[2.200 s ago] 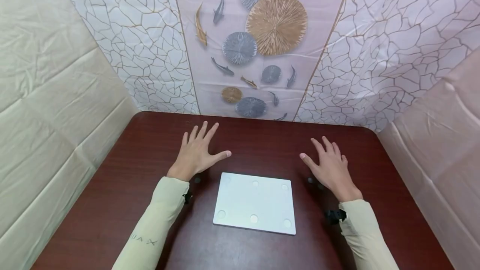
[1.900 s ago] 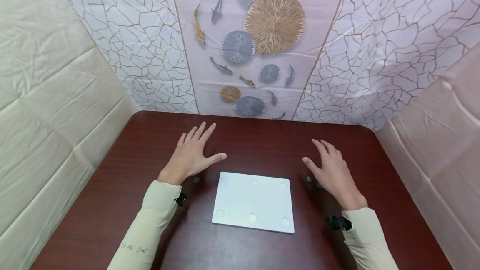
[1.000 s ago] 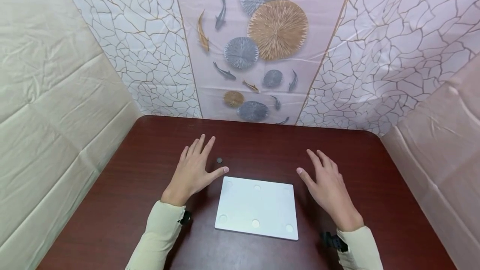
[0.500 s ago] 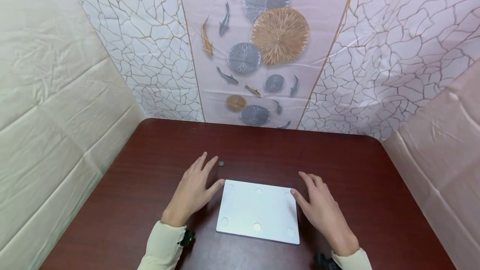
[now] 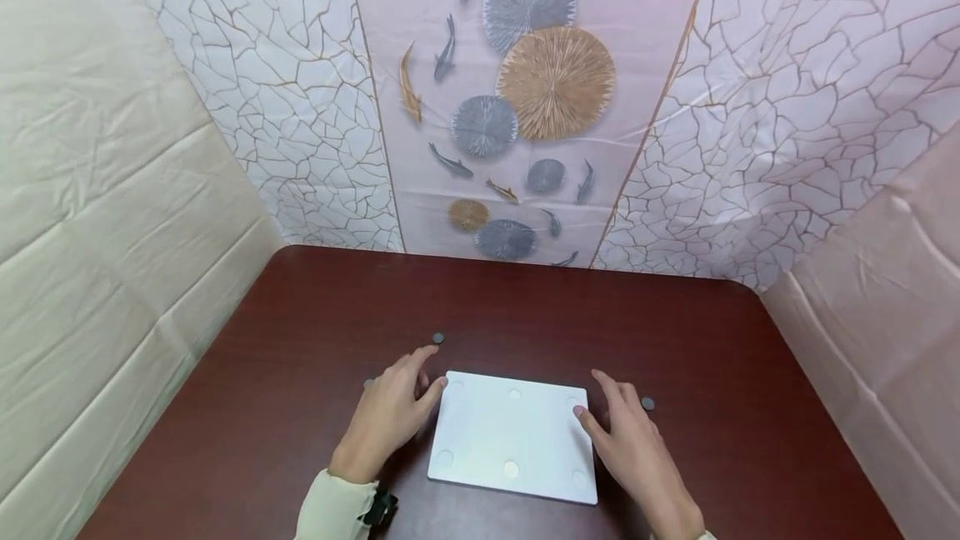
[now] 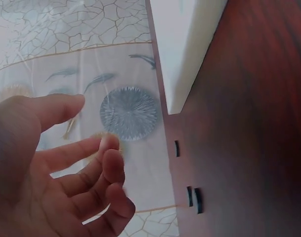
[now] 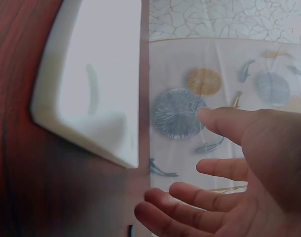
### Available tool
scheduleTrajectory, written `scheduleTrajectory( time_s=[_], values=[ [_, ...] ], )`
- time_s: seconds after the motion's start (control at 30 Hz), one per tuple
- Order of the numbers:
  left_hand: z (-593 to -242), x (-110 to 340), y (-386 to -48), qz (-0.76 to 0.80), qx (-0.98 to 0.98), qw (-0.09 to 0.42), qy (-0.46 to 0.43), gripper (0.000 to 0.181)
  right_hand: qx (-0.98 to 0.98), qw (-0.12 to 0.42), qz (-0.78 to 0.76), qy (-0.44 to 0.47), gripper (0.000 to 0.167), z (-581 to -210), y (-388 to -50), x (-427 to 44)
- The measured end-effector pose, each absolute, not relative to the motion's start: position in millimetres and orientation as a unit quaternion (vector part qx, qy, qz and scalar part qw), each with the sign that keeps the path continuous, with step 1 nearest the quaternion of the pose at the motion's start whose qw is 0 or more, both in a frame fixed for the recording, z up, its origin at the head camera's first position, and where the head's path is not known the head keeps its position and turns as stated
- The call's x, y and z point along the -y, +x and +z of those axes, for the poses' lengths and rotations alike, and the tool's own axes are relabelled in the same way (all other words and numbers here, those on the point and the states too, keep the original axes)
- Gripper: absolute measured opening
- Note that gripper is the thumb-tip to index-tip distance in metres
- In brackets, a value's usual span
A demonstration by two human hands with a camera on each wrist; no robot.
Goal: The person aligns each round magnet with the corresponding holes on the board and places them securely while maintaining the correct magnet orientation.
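Note:
A white rectangular board (image 5: 517, 432) with several shallow round recesses lies flat on the table. My left hand (image 5: 388, 417) hovers by its left edge, fingers loosely bent and holding nothing. By the right edge is my right hand (image 5: 636, 452), its thumb over the board's far right corner in the head view; whether it touches cannot be told. Beyond the left fingertips lies a small dark disc (image 5: 438, 338). A second disc (image 5: 368, 383) is partly hidden behind the left hand, and another disc (image 5: 648, 403) sits just right of the right hand. The right wrist view shows the board's edge (image 7: 86, 89) near the right hand's empty fingers.
The dark red-brown table (image 5: 517, 307) reaches back to a patterned cloth (image 5: 480, 190) with printed fish and round shapes. Plain beige cloth (image 5: 112, 232) hangs at the left, and pinkish cloth (image 5: 877, 315) at the right.
Both hands have drawn back nearer the person, and the right has come inward to the board's edge. Their spread fingers have relaxed. The discs beside the hands show differently; the board lies still.

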State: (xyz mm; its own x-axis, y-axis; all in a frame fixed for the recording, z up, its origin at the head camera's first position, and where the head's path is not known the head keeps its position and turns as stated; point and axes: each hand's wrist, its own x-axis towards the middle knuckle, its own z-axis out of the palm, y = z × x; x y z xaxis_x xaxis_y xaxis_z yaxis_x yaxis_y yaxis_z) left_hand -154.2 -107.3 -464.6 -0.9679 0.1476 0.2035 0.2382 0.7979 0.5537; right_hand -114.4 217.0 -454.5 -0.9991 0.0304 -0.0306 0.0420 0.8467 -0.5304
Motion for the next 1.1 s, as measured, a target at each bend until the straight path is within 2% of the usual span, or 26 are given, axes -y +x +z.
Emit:
scheduleTrajectory(
  time_s=[0.2, 0.37, 0.47, 0.67, 0.93, 1.1],
  values=[
    [-474, 101, -156, -0.28, 0.954, 0.029, -0.101, 0.045, -0.959, 0.04, -0.278, 0.038, 0.064, -463, -124, -219],
    [-480, 94, -155, -0.257, 0.961, -0.021, -0.099, 0.055, -0.951, 0.049, -0.3, 0.05, 0.06, -467, -125, -224],
    [-484, 94, -155, -0.263, 0.959, -0.049, -0.097, 0.061, -0.933, 0.077, -0.346, 0.068, 0.058, -468, -124, -225],
    [-494, 99, -160, -0.296, 0.945, -0.067, -0.119, 0.07, -0.914, 0.119, -0.379, 0.083, 0.058, -477, -122, -223],
    [-500, 106, -158, -0.326, 0.935, -0.08, -0.111, 0.073, -0.928, 0.113, -0.346, 0.082, 0.079, -490, -127, -220],
    [-500, 106, -162, -0.333, 0.934, -0.076, -0.101, 0.071, -0.936, 0.104, -0.329, 0.077, 0.079, -493, -135, -220]
  ],
)
